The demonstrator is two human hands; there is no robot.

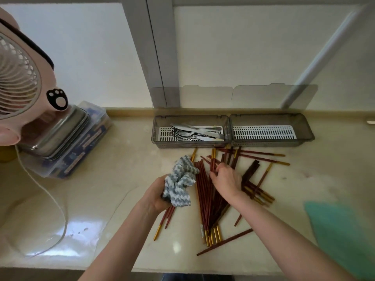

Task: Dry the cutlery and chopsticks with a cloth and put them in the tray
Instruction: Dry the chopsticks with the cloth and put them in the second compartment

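Note:
My left hand (157, 196) grips a crumpled grey-and-white zigzag cloth (180, 181) above the counter. My right hand (226, 179) lies on a heap of reddish-brown chopsticks (205, 201) with gold ends, fingertips curled round one or two of them. More chopsticks (261, 157) are scattered to the right and in front of the tray. The grey two-part tray (154, 130) stands at the back: its left compartment holds metal forks and knives (195, 133), its right compartment (263, 132) shows only a white slotted insert.
A pink desk fan (22, 84) stands at the left on a stack of steel trays (58, 132) atop a plastic box, its white cable (58, 207) trailing over the counter. A green cloth (341, 230) lies at the right. The counter's front edge runs along the bottom.

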